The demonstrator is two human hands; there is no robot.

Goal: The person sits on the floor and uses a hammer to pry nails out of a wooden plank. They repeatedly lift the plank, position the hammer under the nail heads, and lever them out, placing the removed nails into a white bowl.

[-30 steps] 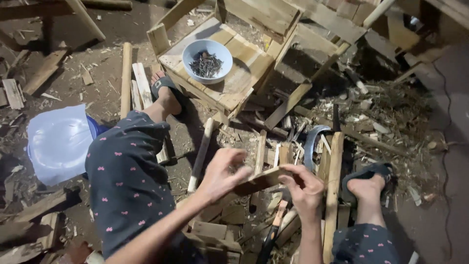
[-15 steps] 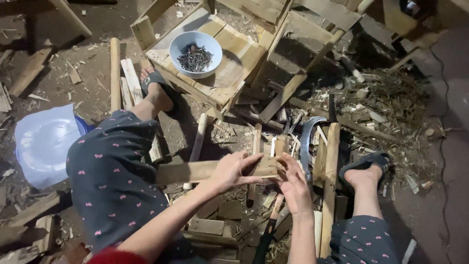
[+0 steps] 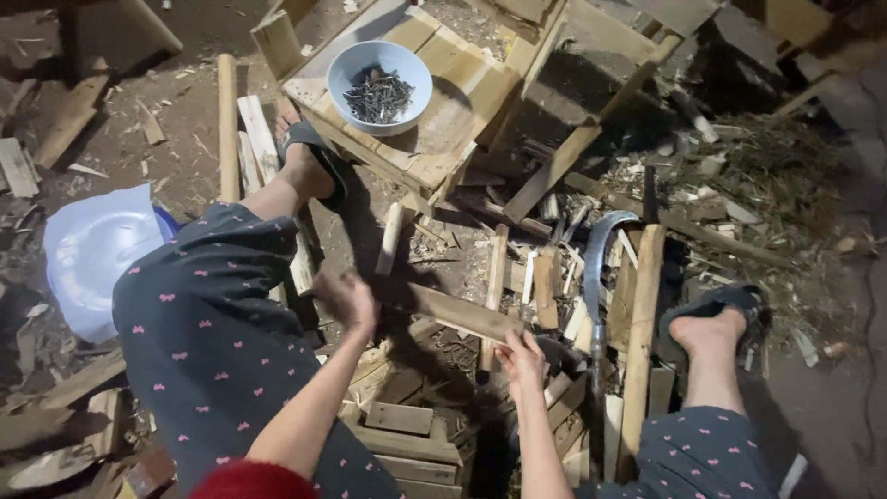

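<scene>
We look down at a person seated on the ground, legs apart in dark trousers w/ small pink marks, sandals on both feet. Btw the knees, both hands hold a flat wood slat (image 3: 462, 314) that lies tilted, left end higher. The left hand (image 3: 346, 300) is at the slat's 9 o'clock end, blurred, fingers curled round it as far as we can tell. The right hand (image 3: 523, 359) is at the slat's 5 o'clock end, fingers (image 3: 511, 348) grasping its lower edge.

At 12 o'clock from the hands sits a low wooden crate (image 3: 462, 83), used as a counter, w/ a pale blue bowl (image 3: 380, 85) on top holding dark nails (image 3: 377, 95). The left foot rests just beside the crate's near corner.

At 3 o'clock from the slat, a curved sickle blade (image 3: 596, 254) lies among loose sticks, near an upright-lying plank (image 3: 639, 333). The right foot is just beyond that plank.

At 9 o'clock, beside the left knee, lies a pale blue plastic lid (image 3: 92, 254). Wood scraps and shavings cover the dirt floor (image 3: 185, 102) all round.
</scene>
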